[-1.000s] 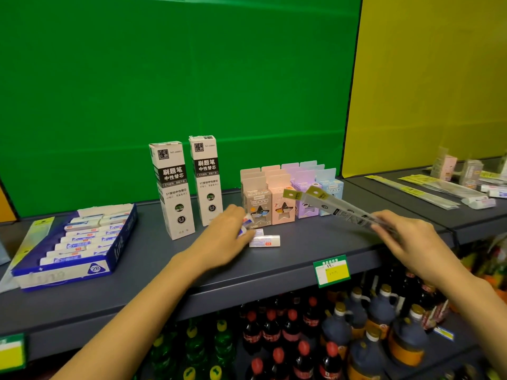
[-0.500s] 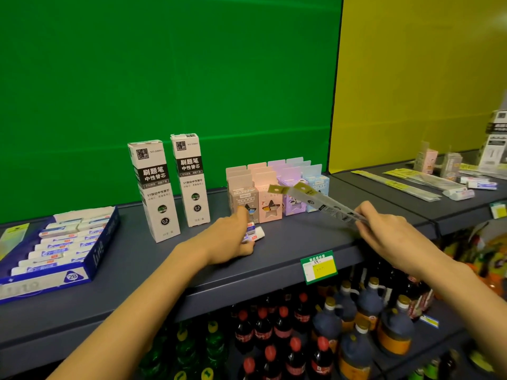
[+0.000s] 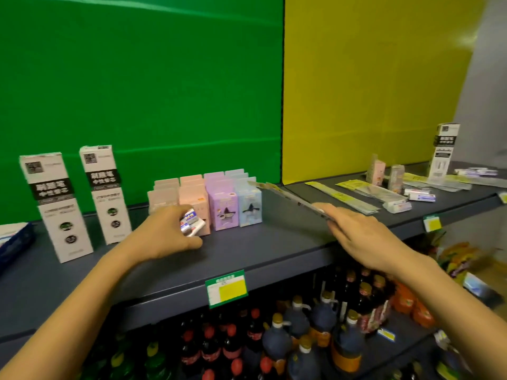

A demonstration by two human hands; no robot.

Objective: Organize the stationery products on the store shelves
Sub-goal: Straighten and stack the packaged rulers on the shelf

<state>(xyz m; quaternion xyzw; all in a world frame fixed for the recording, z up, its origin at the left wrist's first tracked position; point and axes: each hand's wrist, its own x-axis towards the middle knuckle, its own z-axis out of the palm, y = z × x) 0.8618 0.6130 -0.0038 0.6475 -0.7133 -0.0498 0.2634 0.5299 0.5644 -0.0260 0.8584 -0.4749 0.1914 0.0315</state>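
The small erasers [image 3: 192, 224] are now both in our left hand [image 3: 162, 234], pinched between thumb and curled fingers just before the pink boxes [image 3: 192, 196]. The one that lay on the shelf [image 3: 260, 250] a moment ago is collected, so we judge this spot tidied. Our right hand [image 3: 359, 237], fingers together, pinches the long flat packet [image 3: 285, 196] above the shelf
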